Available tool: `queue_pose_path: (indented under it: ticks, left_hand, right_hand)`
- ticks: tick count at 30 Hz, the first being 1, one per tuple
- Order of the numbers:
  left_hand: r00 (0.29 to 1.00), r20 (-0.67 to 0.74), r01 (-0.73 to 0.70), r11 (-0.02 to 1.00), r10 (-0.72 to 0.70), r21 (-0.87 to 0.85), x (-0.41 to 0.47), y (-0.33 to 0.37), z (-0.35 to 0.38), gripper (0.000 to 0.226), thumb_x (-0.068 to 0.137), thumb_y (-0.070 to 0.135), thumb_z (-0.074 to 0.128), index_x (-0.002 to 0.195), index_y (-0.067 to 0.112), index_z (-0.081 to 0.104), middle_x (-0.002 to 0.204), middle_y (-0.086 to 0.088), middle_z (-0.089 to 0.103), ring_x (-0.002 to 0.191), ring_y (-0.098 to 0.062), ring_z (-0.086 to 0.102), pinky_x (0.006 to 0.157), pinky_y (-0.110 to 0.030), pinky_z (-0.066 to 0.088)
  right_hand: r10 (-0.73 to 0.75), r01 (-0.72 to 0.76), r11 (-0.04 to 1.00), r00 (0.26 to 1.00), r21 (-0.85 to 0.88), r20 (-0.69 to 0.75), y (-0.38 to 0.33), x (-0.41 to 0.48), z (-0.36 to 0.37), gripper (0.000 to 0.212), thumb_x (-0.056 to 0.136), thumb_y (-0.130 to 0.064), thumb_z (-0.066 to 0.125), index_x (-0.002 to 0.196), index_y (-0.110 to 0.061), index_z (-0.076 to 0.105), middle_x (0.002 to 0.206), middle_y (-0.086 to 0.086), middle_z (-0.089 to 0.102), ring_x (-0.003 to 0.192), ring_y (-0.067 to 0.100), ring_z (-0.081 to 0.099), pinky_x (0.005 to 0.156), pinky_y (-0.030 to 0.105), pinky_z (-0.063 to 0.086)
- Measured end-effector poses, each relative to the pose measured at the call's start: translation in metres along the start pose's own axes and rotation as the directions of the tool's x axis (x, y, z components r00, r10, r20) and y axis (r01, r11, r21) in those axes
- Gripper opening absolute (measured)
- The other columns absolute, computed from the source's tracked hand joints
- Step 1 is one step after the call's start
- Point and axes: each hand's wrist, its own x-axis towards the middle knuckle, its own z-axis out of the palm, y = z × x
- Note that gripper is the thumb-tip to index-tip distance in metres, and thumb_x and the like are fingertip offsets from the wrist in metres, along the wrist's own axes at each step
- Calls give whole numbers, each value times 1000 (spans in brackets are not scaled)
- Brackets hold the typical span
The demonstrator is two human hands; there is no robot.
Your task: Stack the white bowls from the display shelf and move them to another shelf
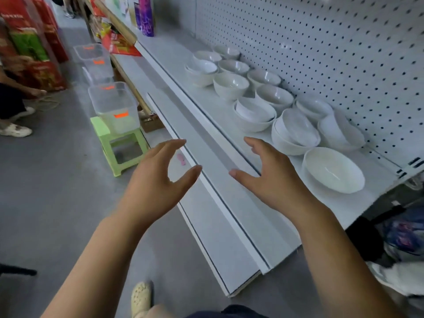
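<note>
The left hand (158, 180) and right hand (270, 177) are held empty before the shelf edge, with fingers (251, 143) spread and loosely curved. The white bowls (231, 84) are ranged on the display shelf (174, 58) in rows along the pegboard (321, 42); several are nested. The single bowl (333, 169) lies just right of the right hand, which is the nearer. Bare shelf is available in front of the bowls; a lower shelf (220, 237) projects beneath the hands

I am seeing white bowls (333, 169) gleaming on a white shelf (167, 51), a white pegboard (321, 42) showing rows of dark dots, a lime-green stool (99, 127) and clear bins (112, 99) wearing orange labels (121, 115).
</note>
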Motion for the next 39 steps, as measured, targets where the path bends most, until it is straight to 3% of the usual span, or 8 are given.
queue_pose_path:
  ticks: [7, 11, 17, 23, 28, 33, 36, 39]
  left_hand:
    - [958, 195, -197, 977, 209, -83, 107, -37, 0, 64, 92, 61, 58, 147, 29, 52, 149, 8, 55, 138, -13, 50, 108, -27, 37]
    - [895, 288, -308, 940, 339, -149, 160, -42, 3, 57, 94, 55, 60, 146, 32, 54, 151, 10, 54, 138, -12, 49, 109, -25, 36]
    - [798, 329, -419, 857, 505, -298, 209, -33, 36, 47, 95, 44, 68, 137, 24, 64, 142, 4, 63, 133, -13, 54, 102, -16, 34]
    - [696, 305, -576, 759, 650, -303, 247, -19, 82, 44, 94, 34, 75, 133, 16, 66, 136, -8, 67, 133, -29, 55, 110, -50, 44]
    - [608, 397, -667, 714, 687, -213, 278, -7, 107, 35, 94, 37, 74, 124, 19, 73, 125, -7, 72, 129, -30, 56, 104, -46, 34]
    - [534, 394, -706, 651, 748, -278, 296, -5, 120, 15, 96, 37, 69, 96, 26, 80, 89, 2, 76, 97, -25, 63, 88, -38, 33]
    - [527, 379, -681, 645, 760, -347, 303, -9, 128, 29, 93, 50, 60, 90, 29, 79, 81, 4, 73, 84, -23, 62, 86, -35, 36]
    - [581, 319, -619, 661, 749, -423, 302, -11, 131, 27, 92, 44, 62, 92, 25, 81, 78, 2, 69, 80, -28, 60, 83, -40, 45]
  right_hand:
    - [214, -193, 974, 954, 115, -211, -14, 48, 22, 66, 90, -41, 75, 148, -32, 46, 143, -12, 52, 128, 1, 46, 106, 22, 36]
    - [328, -280, 943, 869, 178, -371, -27, 58, 33, 57, 88, -39, 78, 139, -30, 55, 129, -14, 58, 117, 1, 52, 104, 21, 42]
    - [501, -389, 865, 690, 315, -523, -44, 46, 49, 50, 88, -39, 78, 135, -32, 62, 134, -16, 62, 124, 7, 58, 106, 28, 47]
    - [531, -416, 845, 582, 336, -616, -40, 43, 43, 43, 88, -39, 77, 129, -32, 66, 128, -21, 64, 119, 5, 60, 103, 25, 48]
    - [405, -430, 888, 556, 166, -726, -22, 58, 26, 36, 90, -33, 76, 125, -24, 68, 117, -20, 60, 113, 3, 57, 99, 7, 39]
    - [381, -469, 877, 557, 99, -738, -3, 76, 13, 38, 90, -33, 77, 125, -21, 69, 117, -19, 59, 114, 2, 55, 94, -4, 28]
    - [402, -491, 866, 562, 99, -723, 9, 83, 8, 40, 91, -37, 75, 128, -23, 68, 117, -19, 56, 108, -7, 47, 90, -7, 26]
    - [427, -515, 851, 558, 107, -712, 18, 90, 6, 39, 92, -40, 73, 128, -27, 67, 117, -18, 55, 104, -7, 45, 86, -7, 27]
